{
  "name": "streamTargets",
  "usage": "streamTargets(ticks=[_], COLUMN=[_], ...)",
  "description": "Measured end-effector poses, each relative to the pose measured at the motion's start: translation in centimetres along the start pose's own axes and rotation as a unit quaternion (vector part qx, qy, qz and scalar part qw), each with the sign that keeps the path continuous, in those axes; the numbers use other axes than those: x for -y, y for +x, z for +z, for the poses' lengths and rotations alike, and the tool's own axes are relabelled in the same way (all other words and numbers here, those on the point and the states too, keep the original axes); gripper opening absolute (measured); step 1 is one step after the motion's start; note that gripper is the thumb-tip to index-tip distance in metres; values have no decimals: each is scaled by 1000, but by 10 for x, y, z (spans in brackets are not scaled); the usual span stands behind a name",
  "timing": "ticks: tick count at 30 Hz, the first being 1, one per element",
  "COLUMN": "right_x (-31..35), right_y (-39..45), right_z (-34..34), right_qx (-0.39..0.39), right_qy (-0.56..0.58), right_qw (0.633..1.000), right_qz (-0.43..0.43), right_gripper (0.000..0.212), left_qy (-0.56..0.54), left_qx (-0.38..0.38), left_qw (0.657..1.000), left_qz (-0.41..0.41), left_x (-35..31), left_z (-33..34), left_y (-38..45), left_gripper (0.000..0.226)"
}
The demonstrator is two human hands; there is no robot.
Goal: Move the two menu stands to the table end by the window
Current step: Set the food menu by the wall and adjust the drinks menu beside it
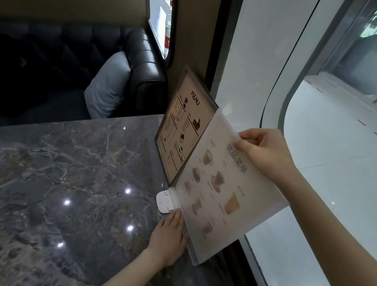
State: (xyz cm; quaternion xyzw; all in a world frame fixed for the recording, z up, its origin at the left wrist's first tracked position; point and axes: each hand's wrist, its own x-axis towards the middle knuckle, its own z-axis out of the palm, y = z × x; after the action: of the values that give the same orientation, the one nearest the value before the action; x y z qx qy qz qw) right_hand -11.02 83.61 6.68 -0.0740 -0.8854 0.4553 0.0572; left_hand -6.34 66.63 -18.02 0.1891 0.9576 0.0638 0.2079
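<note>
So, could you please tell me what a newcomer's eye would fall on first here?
Probably the pale drinks menu stand, tilted at the window edge of the marble table, right hand at its top and left hand at its base. Just behind it stands the brown MENU stand, beside the big window.

Menu stands (204, 164) block window side; tabletop (57, 185) clear.

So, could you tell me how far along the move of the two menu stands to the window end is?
Done, it seems: the brown MENU stand stands upright at the table edge by the window. In hand: the pale drinks menu stand is tilted, right hand on its top edge, left hand near its white base. Left: stand it upright and let go.
</note>
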Motion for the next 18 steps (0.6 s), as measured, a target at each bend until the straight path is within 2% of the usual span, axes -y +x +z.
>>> streamTargets(ticks=[9, 12, 16, 18], right_x=[-4, -3, 4, 8], right_y=[2, 3, 2, 0], right_z=[-3, -4, -4, -4], right_qx=[14, 28, 25, 21], right_qy=[-10, -23, -117, -183], right_qw=[1000, 999, 987, 971], right_qz=[-11, -28, -106, -153], right_gripper=[14, 18, 39, 39], left_qy=[-17, -59, -131, -161], left_qx=[8, -16, -80, -87], left_qw=[1000, 998, 988, 983], left_qz=[0, 4, -3, -11], left_x=[2, 2, 4, 5], left_z=[-4, -10, -20, -28], left_y=[1, 1, 3, 1], left_gripper=[59, 56, 42, 41])
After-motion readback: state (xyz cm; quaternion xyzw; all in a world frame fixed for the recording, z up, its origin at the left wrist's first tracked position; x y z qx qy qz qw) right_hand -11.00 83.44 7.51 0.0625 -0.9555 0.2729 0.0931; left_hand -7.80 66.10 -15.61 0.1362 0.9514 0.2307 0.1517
